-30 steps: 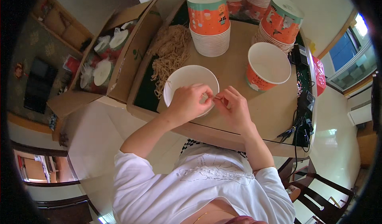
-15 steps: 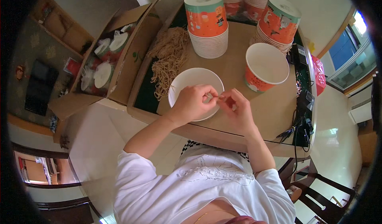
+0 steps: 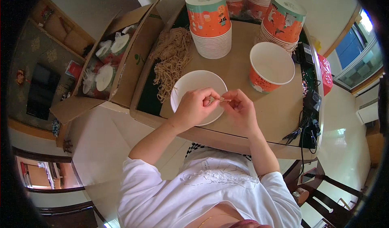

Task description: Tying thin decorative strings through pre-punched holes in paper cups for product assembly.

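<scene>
Over a white paper bucket (image 3: 199, 78), my left hand (image 3: 195, 106) and my right hand (image 3: 242, 109) meet fingertip to fingertip. Each is closed in a pinch on a short length of thin tan twine (image 3: 222, 100) between them. The bucket stands mouth up near the table's front edge, and my hands hide much of its right side. Another bit of tan strand shows at its left rim. A loose heap of tan twine (image 3: 172, 60) lies behind and left of the bucket. To the right stands a second open bucket (image 3: 272, 64), orange outside and white inside.
Upside-down stacks of orange and green paper buckets (image 3: 208, 25) rise at the back, with another stack (image 3: 283, 23) on the right. A cardboard box (image 3: 131, 62) of bagged buckets sits left. Black cables (image 3: 298, 133) lie along the table's right edge.
Both hands stay over the bucket. Their fingertips have shifted slightly, and more of the twine between them shows. The bucket has moved a little within the picture.
</scene>
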Demonstrator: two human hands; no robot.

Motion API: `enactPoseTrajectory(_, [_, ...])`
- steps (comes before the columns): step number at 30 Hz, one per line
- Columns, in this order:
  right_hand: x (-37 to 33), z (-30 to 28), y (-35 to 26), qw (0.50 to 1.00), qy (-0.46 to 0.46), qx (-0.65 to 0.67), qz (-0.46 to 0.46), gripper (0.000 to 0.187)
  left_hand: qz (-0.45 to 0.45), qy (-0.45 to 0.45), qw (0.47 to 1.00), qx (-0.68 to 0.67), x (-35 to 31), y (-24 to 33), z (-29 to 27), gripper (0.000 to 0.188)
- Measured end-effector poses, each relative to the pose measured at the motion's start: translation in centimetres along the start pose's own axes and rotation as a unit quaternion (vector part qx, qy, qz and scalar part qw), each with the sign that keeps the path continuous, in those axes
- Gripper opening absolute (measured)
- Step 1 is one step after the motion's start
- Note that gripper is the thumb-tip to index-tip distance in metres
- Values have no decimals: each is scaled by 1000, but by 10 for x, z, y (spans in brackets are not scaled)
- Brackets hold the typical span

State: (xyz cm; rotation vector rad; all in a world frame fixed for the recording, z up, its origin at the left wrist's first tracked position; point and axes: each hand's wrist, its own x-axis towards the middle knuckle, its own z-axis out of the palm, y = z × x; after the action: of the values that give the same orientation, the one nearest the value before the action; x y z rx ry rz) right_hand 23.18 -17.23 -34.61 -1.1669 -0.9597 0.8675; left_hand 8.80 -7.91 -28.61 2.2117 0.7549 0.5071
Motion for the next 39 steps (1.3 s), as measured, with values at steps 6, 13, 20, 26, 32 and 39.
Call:
enactPoseTrajectory(6, [-1, 0, 8, 999, 26, 0, -21, 12, 6, 17, 1000, -24, 1, -5, 1, 7])
enactPoseTrajectory(13, [-1, 4, -3, 999, 11, -45, -3, 7, 47, 43, 997, 45, -2, -5, -3, 9])
enactPoseTrajectory(20, [-2, 1, -4, 993, 2, -116, -31, 7, 60, 32, 995, 76, -3, -1, -5, 8])
enactPoseTrajectory(26, [-1, -5, -1, 987, 38, -151, -50, 7, 52, 77, 994, 55, -1, -8, -7, 7])
enactPoseTrajectory(32, [0, -7, 2, 996, -1, -83, -30, 6, 85, -63, 994, 21, 1, -5, 5, 52])
enactPoseTrajectory(39, [-2, -5, 0, 998, 6, -61, -29, 4, 91, -46, 990, -94, 4, -10, 27, 49])
